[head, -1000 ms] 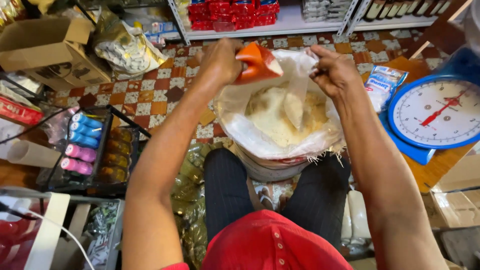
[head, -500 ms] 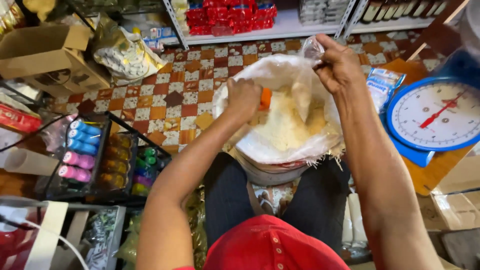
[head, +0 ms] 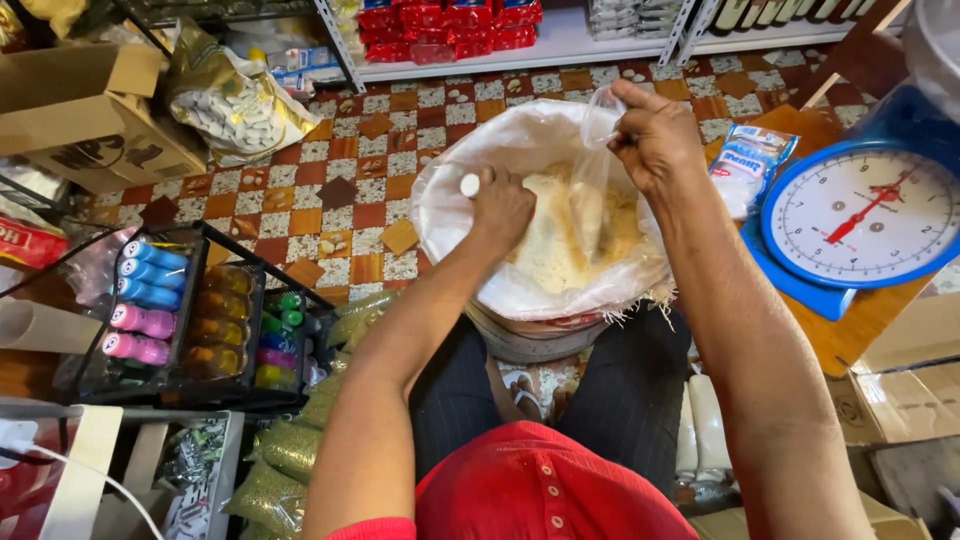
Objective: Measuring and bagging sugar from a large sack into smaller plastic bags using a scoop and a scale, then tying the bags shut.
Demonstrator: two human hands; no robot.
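Checkered shop floor, blue scale at right. Big sack between my knees. Left hand down in grain, grip closed on scoop handle. Right hand above, grip pinching clear bag over sack.

My left hand is sunk in pale, matt, grainy meal that fills a big woven plastic sack, frayed at its 4 o'clock edge. My right hand pinches a thin clear plastic bag, glossy and crinkled. At 3 o'clock the scale has a smooth blue shell (plastic, by the look) and a shiny white dial, standing on a worn wooden board. The floor tiles at 10 o'clock look speckled and dull. At 11 o'clock sits a matt cardboard box.
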